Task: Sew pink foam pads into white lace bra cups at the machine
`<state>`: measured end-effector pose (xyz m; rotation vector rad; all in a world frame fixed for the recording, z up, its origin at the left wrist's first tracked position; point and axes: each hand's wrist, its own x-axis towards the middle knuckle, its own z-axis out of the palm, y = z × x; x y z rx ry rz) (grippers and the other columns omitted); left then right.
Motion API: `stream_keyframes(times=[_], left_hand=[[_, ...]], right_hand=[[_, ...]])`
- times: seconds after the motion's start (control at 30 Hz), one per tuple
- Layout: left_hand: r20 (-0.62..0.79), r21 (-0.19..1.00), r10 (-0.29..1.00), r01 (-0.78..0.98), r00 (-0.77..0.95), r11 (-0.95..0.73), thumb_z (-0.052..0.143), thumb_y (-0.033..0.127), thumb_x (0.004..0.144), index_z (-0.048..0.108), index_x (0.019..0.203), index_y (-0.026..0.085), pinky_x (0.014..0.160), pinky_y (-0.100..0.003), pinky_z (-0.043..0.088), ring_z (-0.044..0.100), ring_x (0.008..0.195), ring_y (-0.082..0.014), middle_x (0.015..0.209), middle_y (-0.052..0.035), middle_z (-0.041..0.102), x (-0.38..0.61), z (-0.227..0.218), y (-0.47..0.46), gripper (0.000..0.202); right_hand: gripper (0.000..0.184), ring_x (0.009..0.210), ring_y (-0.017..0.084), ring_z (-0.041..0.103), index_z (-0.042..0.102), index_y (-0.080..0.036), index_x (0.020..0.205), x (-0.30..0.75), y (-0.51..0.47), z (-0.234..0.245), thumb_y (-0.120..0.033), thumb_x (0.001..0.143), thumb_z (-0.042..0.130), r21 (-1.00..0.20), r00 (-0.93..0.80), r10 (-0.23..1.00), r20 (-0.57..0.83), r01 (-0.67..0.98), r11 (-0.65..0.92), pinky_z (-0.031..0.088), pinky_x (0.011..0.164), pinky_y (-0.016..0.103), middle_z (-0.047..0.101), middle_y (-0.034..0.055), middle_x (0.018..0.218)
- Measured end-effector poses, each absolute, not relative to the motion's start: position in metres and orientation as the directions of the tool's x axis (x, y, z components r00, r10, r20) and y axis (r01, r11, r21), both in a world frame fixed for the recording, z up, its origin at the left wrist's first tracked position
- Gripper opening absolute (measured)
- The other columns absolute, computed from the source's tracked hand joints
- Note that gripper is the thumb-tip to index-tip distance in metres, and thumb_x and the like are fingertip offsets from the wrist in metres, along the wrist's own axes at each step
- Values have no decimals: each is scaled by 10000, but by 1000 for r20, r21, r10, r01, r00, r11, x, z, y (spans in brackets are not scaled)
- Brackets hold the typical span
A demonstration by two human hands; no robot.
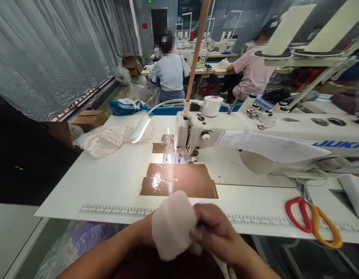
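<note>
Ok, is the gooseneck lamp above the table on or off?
On: the lamp glows white along its lower edge, and glare shines on the brown patch.

Near the tabletop's [71,186] front edge are one fabric piece [173,226] and one pair of scissors [312,211]; beyond sit two people [170,73] [254,69].

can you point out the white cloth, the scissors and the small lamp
White cloth [173,226]: head view, on the middle of its front face.
Scissors [314,217]: head view, on the orange handle.
Small lamp [140,128]: head view, on its lit head.
</note>
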<state>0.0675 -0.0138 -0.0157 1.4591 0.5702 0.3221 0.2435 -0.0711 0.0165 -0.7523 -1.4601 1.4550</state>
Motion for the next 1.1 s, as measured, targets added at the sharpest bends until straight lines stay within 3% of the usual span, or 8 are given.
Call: stream_keyframes(times=[0.13,0.3,0.47,0.57,0.67,0.83,0.97,1.1], left_hand=[[-233,929,215,152,948,337,713,414,714,682,964,122,839,-295,494,598,862,-193,860,-55,658,35,-16,-12,386],[-393,788,253,181,884,589,764,459,657,676,806,107,555,-183,453,544,577,-95,675,-16,611,7,-25,-8,392],[-394,784,368,99,842,612,726,467,699,682,774,93,470,-186,412,537,506,-100,637,-33,610,-4,-19,-4,384],[-320,803,450,-14,834,596,733,412,699,697,934,89,560,-215,463,605,622,-147,785,-84,662,-6,-12,0,402],[-265,789,522,-129,811,601,750,360,680,686,1012,104,606,-228,476,619,674,-164,814,-93,672,-9,-15,4,424],[-247,815,708,-253,662,521,714,395,734,616,1172,132,727,-271,487,635,765,-180,867,-93,681,-17,-20,14,521],[-134,967,877,-133,462,218,677,349,787,569,1245,169,943,-345,433,530,1157,-271,1295,-123,545,-27,-10,26,504],[-181,974,781,-2,598,227,697,323,769,451,1358,162,1040,-397,362,406,1295,-297,1357,-132,495,-36,-5,32,659]], right_hand=[[237,421,40,244,512,-182,778,248,-58,-6,-386,857,604,-918,-67,998,-17,-395,-43,172,399,179,339,-70,551],[307,404,39,251,448,-199,764,233,-42,-24,-419,816,655,-899,46,989,-138,-425,-105,167,388,167,300,-87,532],[289,525,107,446,488,-198,780,227,-29,-25,-461,886,538,-995,-99,990,-98,-7,-100,375,489,208,466,-30,580],[285,867,206,575,581,-199,995,225,-22,-27,-455,903,499,-959,-244,968,-52,283,20,478,780,318,623,66,922],[423,1130,251,500,522,-216,1234,223,-19,-31,-474,901,491,-945,-296,951,-86,328,16,413,956,372,554,96,1230],[548,558,108,446,474,-199,1288,222,-21,-32,-577,895,429,-960,-273,926,-262,168,-222,394,496,238,583,79,1021],[570,534,100,359,560,-174,1243,222,-23,-24,-599,890,418,-960,-219,938,-267,142,-240,302,451,216,523,34,797],[511,574,117,414,628,-189,1201,226,-19,-14,-559,877,487,-959,-212,953,-215,228,-166,308,453,217,518,39,747]])
